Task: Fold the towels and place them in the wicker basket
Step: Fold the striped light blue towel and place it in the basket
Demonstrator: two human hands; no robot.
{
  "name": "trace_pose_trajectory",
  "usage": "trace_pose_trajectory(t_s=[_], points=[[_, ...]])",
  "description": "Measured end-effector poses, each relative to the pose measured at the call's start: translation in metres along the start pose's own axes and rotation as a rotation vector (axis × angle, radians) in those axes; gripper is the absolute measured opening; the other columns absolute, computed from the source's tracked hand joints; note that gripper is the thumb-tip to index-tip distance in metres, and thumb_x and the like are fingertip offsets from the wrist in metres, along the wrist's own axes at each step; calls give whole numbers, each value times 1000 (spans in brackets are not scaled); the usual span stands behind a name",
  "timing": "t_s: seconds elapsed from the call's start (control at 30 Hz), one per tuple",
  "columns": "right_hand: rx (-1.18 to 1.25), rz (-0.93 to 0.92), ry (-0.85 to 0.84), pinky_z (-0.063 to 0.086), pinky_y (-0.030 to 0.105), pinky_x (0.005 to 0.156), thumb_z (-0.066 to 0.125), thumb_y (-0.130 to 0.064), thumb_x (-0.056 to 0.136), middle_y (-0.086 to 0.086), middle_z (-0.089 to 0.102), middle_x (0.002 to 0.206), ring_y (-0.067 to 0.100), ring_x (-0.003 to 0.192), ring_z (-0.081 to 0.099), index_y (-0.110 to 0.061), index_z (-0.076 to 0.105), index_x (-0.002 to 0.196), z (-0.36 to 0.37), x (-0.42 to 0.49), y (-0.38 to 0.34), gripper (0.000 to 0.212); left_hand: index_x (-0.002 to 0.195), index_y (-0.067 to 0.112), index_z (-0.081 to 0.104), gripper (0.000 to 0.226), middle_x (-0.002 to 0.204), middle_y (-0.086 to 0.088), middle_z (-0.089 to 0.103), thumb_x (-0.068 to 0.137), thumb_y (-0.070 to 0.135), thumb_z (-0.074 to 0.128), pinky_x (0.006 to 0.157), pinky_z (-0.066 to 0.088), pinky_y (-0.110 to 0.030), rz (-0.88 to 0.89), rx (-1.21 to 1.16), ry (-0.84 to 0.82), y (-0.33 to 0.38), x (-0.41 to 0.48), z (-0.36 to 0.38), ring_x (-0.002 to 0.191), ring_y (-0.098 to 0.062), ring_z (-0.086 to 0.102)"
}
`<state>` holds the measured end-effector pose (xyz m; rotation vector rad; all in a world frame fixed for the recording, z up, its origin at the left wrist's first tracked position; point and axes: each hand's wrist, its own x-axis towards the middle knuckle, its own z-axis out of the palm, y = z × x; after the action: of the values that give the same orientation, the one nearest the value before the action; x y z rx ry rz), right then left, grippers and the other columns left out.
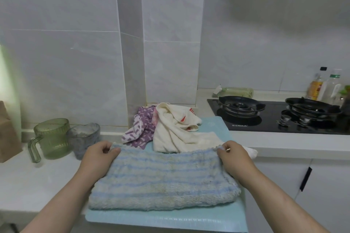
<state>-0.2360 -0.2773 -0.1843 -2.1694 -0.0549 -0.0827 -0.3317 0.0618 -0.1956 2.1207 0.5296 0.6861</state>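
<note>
Head view, kitchen counter. A blue-and-white striped fleece towel (162,179) lies on a light blue mat (170,220) that sits on the white countertop (37,179); the towel's near edge is doubled over into a thick fold and its far edge is lifted slightly off the mat. Left hand (99,158) pinches the far left corner of the striped towel, fingers curled around the fabric. Right hand (233,157) pinches the far right corner the same way, thumb and fingers closed on the edge. Both forearms reach in from the bottom of the frame on either side of the towel. Behind the striped towel, a crumpled cream towel (178,130) with red print lies on the far part of the mat, touching a crumpled purple-and-white patterned towel (141,128) to its left, against the tiled wall. Left of the mat stand a green ribbed glass mug (50,138) and, just beside it, a grey glass mug (83,139). To the right, a black gas hob (280,117) with two burners; bottles (320,86) stand behind it. No wicker basket is in view.
</note>
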Motion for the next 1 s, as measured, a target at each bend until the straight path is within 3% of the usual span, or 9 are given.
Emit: trace_pose_trajectory(t_s=[0.17, 0.27, 0.33, 0.4, 0.53, 0.67, 0.83, 0.9, 1.0], points=[[287, 34, -1, 52, 35, 66, 50, -20, 98, 10, 67, 92, 27, 80, 65, -12, 57, 100, -11, -8, -5, 11, 86, 1, 61, 21, 80, -7, 60, 91, 21, 65, 69, 40, -36, -53, -76, 14, 2, -3, -8, 77, -24, 55], [340, 71, -74, 56, 53, 80, 48, -15, 100, 29, 69, 97, 40, 86, 69, 9, 61, 100, -20, -10, -5, 27, 116, 13, 60, 23, 108, -7, 64, 94, 21, 63, 88, 50, -43, -121, -220, -17, 12, -11, -13, 100, -26, 61], [404, 80, -89, 55, 47, 76, 50, -9, 99, 30, 69, 97, 34, 79, 67, 14, 62, 99, -27, -14, -7, 26, 103, 0, 64, 20, 102, -20, 70, 97, 18, 59, 87, 53, -54, -210, -417, -93, 16, -14, -18, 92, -32, 66], [459, 55, -85, 55, 45, 76, 49, -9, 100, 23, 71, 97, 31, 79, 67, 2, 65, 98, -32, -20, -10, 20, 97, -6, 65, 23, 95, -27, 70, 98, 15, 56, 85, 52, -58, -242, -537, -127, 19, -18, -24, 85, -36, 66], [410, -47, 26, 55, 51, 83, 46, -15, 102, 12, 72, 93, 31, 88, 68, -15, 64, 93, -39, -37, -15, 21, 86, 3, 64, 21, 77, -12, 70, 99, 16, 53, 67, 50, -40, -72, -387, -44, 32, -33, -32, 74, -30, 64], [279, -155, 152, 46, 34, 68, 44, -15, 101, 6, 67, 88, 25, 84, 63, -14, 61, 87, -51, -57, -26, 22, 82, 7, 65, 22, 76, -15, 67, 98, 19, 56, 63, 43, -35, 26, -260, -7, 48, -46, -42, 69, -29, 60], [59, -113, 73, 40, 30, 60, 45, -13, 99, 9, 65, 84, 25, 77, 60, -6, 62, 86, -56, -50, -19, 23, 87, -1, 64, 19, 77, -30, 53, 94, 17, 63, 62, 39, -33, -10, -47, -47, 46, -34, -43, 68, -32, 58], [-13, -42, 21, 36, 30, 58, 45, -10, 97, 12, 62, 79, 25, 69, 53, -2, 58, 81, -44, -39, -5, 22, 70, 8, 48, 28, 63, -15, 35, 93, 14, 64, 56, 27, -30, -23, -23, -78, 35, -28, -32, 54, -20, 37], [-74, 12, -47, 28, 30, 54, 44, -7, 96, 5, 44, 67, 20, 60, 38, -13, 40, 68, -19, -27, 14, 29, 61, 15, 37, 40, 58, -4, 30, 91, 10, 63, 54, 19, -29, -27, 59, -116, 17, -18, -13, 54, -16, 29]])
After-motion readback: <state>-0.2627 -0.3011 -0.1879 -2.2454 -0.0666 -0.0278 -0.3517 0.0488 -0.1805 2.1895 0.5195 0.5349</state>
